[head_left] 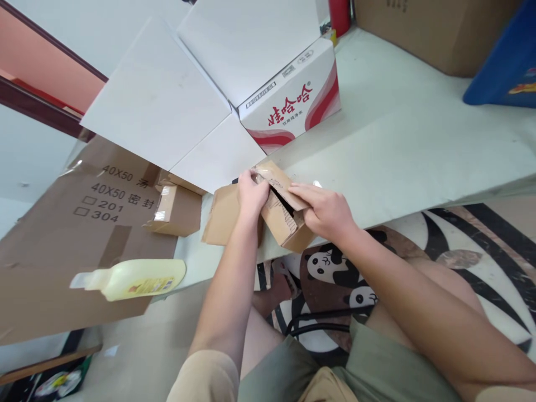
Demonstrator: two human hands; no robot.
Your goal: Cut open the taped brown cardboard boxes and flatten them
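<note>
A small brown cardboard box sits at the table's front edge, tilted, with a dark gap showing under its torn-edged lid flap. My left hand is closed at the box's far left corner, its fingertips gripping the cardboard there. Across the flap lie the fingers of my right hand, with the thumb tucked out of sight by the near right end, so the hand holds the box from that side. What lies inside the box cannot be seen. Another piece of brown cardboard rests just left of my left forearm.
A white carton with red lettering stands behind, its white flaps spread left. At left are a small box, a bottle of pale yellow liquid and a large printed carton. A blue container stands far right.
</note>
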